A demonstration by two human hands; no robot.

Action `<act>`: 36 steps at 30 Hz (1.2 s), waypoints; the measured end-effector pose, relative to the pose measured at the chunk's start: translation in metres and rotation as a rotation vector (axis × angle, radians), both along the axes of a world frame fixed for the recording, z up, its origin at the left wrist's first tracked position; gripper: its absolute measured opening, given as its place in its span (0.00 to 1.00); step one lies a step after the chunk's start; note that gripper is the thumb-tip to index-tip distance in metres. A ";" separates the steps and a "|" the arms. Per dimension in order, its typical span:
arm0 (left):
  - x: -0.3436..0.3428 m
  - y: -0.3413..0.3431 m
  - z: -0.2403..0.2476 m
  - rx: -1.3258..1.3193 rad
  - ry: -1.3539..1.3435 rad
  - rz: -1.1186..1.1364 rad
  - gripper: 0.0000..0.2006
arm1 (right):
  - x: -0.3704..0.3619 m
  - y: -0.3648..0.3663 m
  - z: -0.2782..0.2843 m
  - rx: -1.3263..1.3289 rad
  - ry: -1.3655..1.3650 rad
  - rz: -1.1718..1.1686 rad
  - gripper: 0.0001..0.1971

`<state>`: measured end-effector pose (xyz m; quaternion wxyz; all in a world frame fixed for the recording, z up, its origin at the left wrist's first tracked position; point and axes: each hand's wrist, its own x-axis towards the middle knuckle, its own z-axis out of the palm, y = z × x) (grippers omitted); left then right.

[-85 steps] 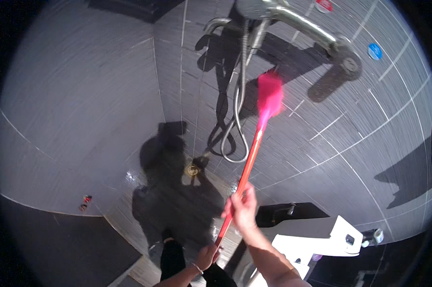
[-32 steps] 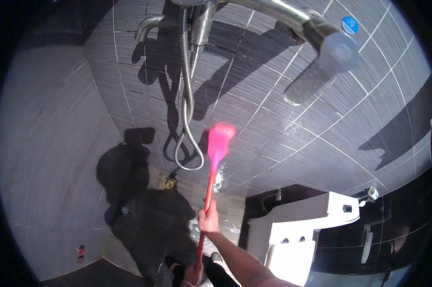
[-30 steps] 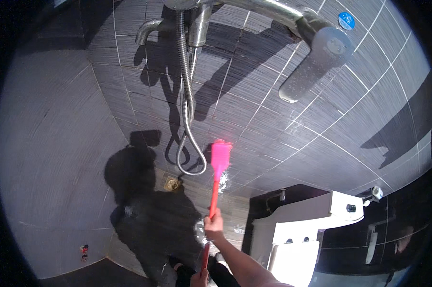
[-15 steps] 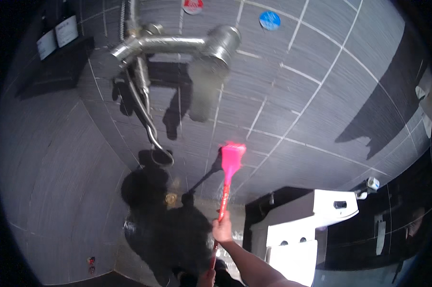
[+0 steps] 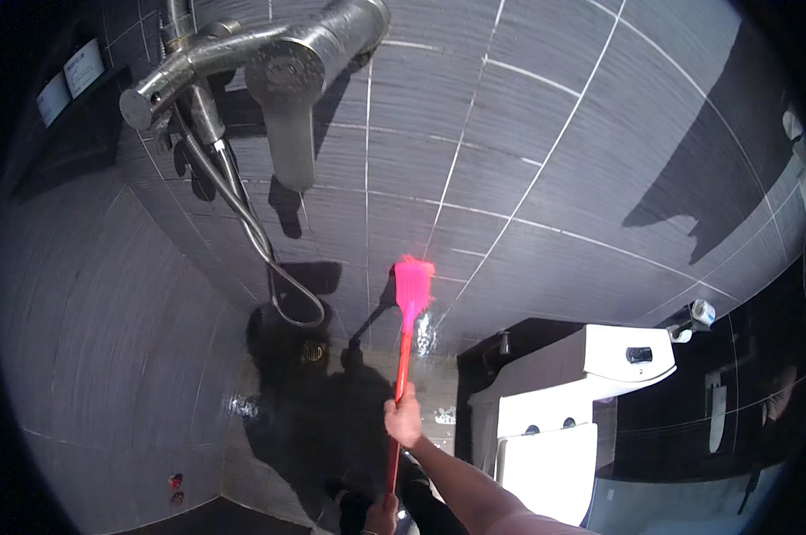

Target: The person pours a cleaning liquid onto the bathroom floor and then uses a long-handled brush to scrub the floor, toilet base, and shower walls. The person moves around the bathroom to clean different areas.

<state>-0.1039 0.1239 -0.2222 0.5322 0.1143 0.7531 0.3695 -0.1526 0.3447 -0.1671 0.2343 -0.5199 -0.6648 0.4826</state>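
A long-handled scrub brush with a pink head (image 5: 412,287) and red handle (image 5: 403,361) is held against the dark tiled wall, its bristles touching the tiles low down. My right hand (image 5: 404,421) is wrapped round the middle of the handle. Lower down, at the bottom edge of the view, my left hand (image 5: 382,517) grips the handle near its end; part of that hand is cut off. The brush casts a thin shadow on the wall to its left.
A metal shower mixer (image 5: 283,76) with a looping hose (image 5: 265,254) juts out at upper left. On the right stands a white toilet (image 5: 546,468), beside a paper roll (image 5: 703,312). A floor drain (image 5: 314,352) lies near the wall. Labelled bottles (image 5: 84,67) stand on a corner shelf.
The brush head has shifted a little left and slightly up in the view, both hands moving along with it. The mixer now appears larger and farther to the upper left as the view has shifted.
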 end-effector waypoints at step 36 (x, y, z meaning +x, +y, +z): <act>-0.050 0.131 0.096 0.085 0.710 -0.392 0.18 | 0.054 0.099 0.096 0.046 0.639 -0.364 0.11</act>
